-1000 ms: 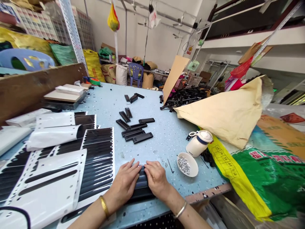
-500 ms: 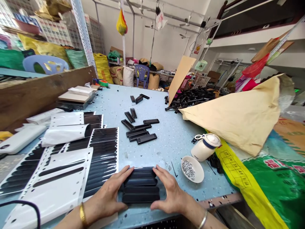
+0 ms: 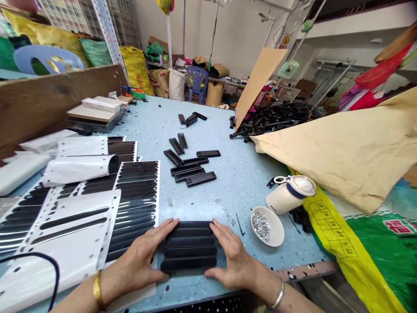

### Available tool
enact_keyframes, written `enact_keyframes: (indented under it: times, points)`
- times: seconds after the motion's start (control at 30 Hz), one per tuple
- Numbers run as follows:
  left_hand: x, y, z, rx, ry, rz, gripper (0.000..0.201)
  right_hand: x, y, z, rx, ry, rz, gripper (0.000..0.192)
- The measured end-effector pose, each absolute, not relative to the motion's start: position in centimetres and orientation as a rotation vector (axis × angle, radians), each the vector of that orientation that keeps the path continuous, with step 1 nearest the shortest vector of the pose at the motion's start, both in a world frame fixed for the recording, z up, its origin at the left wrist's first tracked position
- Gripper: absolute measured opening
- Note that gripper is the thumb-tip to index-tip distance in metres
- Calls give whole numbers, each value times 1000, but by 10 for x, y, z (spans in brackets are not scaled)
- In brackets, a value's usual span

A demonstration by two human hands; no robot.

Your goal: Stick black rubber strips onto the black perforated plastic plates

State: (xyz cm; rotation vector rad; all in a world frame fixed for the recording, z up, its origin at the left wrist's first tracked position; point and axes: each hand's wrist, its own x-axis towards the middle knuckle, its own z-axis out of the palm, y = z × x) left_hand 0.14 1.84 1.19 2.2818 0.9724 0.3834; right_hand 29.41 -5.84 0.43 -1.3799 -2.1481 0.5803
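Note:
Several long black plastic bars (image 3: 190, 242) lie side by side at the table's front edge, their lengths running left to right. My left hand (image 3: 148, 252) frames their left ends, fingers at the far bar and thumb by the nearest one. On the opposite ends, my right hand (image 3: 231, 256) does the same, so the row is held between both hands. Beyond them lies a loose group of similar black slotted bars (image 3: 201, 179). To the left are sheets of black adhesive strips (image 3: 135, 204) with white backing paper (image 3: 68, 250), partly peeled and curled.
At right stand a white bowl (image 3: 276, 226) of small shiny metal parts and a lidded white cup (image 3: 286, 198). A pile of black parts (image 3: 276, 119) sits behind brown paper (image 3: 339, 152). A wooden board (image 3: 65, 93) edges the left. A black cable (image 3: 54, 265) curves at lower left.
My view has tilted down and shifted slightly. The bars between my hands now sit in a more even row; both hands stay at their ends.

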Motion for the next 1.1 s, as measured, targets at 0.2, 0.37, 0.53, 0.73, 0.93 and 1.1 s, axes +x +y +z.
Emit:
enact_keyframes:
  times: [0.2,0.37,0.53,0.73,0.93,1.1]
  points:
    - [-9,18,16,2279,942,226,110,290,-59,-4,-1384,-2095,543,112]
    - [-8,17,14,2307,948,309,105,287,-59,-14,-1378,-2055,504,110]
    - [0,7,28,1962,1100,473,105,298,-58,6,-1361,-1917,674,87]
    - [17,7,47,1120,1194,219,44,298,-11,35,-1617,-1373,1848,40]
    - [33,34,44,1083,1331,53,59,289,41,29,-1745,-1182,2241,73]
    - [25,52,35,1977,1489,18,45,286,50,31,-1885,-1401,2219,84]
